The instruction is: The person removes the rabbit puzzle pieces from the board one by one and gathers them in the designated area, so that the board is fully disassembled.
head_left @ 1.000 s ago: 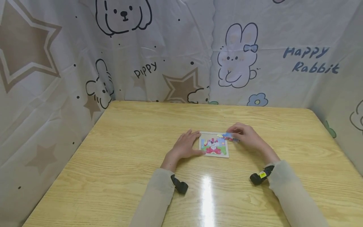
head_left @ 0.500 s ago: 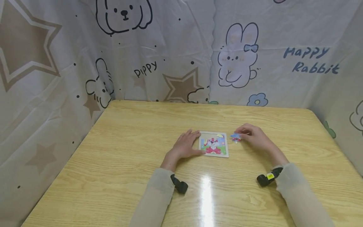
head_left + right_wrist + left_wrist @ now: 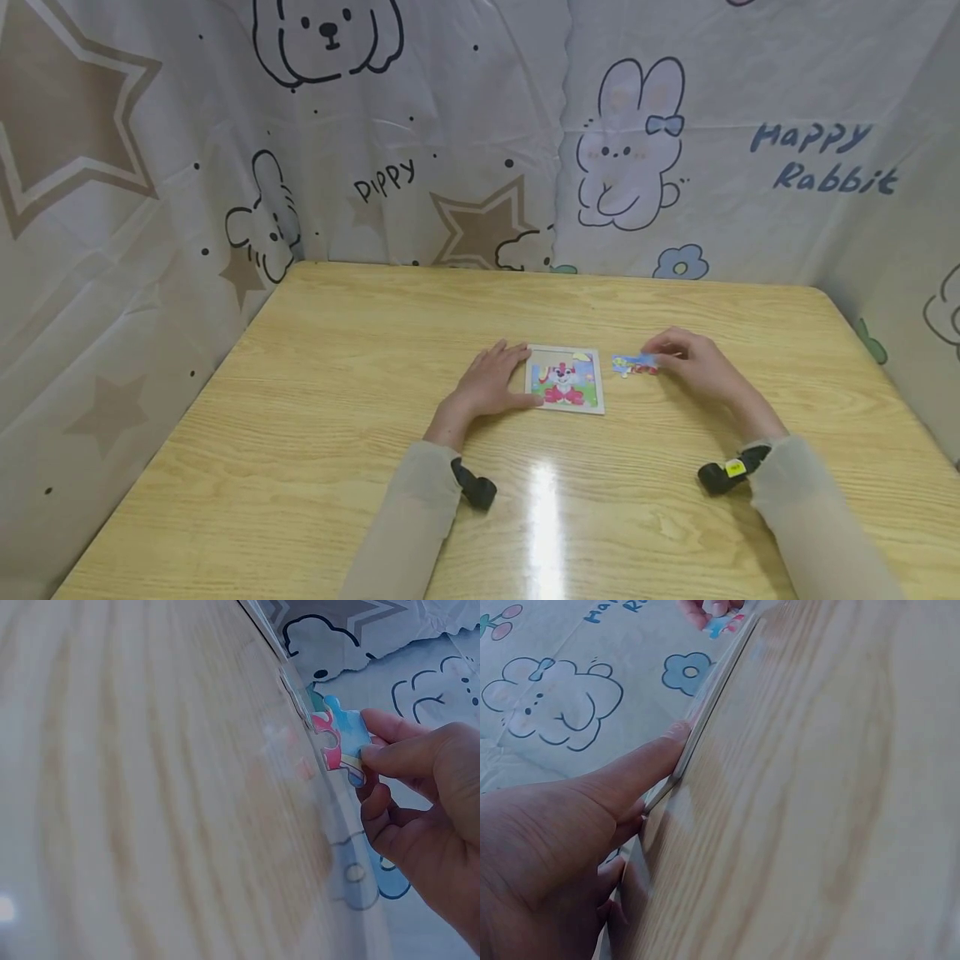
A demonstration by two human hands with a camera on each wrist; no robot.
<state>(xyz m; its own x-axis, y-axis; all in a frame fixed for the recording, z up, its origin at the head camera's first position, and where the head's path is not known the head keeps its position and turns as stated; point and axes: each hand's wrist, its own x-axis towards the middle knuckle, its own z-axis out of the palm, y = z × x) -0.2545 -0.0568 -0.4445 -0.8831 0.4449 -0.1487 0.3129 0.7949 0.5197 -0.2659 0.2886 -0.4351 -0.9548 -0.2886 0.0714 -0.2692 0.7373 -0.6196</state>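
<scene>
A small square puzzle board (image 3: pixel 564 408) with a light rim and a pink-and-white cartoon animal lies on the table. My left hand (image 3: pixel 489 385) spans its left side; the thumb rests on the near left part, the fingertips at the far left corner. My right hand (image 3: pixel 690 360) is to the right of the board. Between its thumb and index finger it pinches a blue-and-pink puzzle piece (image 3: pixel 349 739), tilted up in the right wrist view. Another puzzle piece (image 3: pixel 622 365) lies between the board and this hand, close to the held one. The board's upper part shows bare backing.
The wooden table (image 3: pixel 360 350) reaches back to a printed curtain (image 3: pixel 480 125) with cartoon animals and stars. A bright light streak (image 3: pixel 546 525) reflects off the tabletop near its front. Each wrist wears a black camera (image 3: pixel 723 477).
My right hand has moved right, away from the board's far right corner, with the puzzle piece still pinched. The piece lying on the table has come into view. The left hand stays put.
</scene>
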